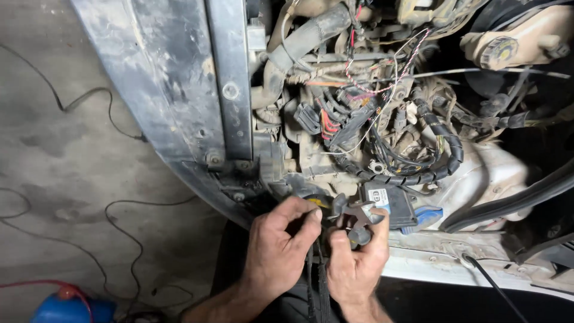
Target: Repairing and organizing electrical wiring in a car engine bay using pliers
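I look down into a dusty car engine bay. My left hand grips a dark cable bundle and pinches near a small yellow-tipped piece at the bay's front edge. My right hand is closed around a small grey metal bracket part with a round dark end. Both hands sit close together, just below a black box module with a white label and a blue connector.
Tangled wires and corrugated black looms fill the bay above. A dusty black crossmember runs diagonally at left. The white body edge lies to the right. Cables trail over the concrete floor; a blue container stands at the bottom left.
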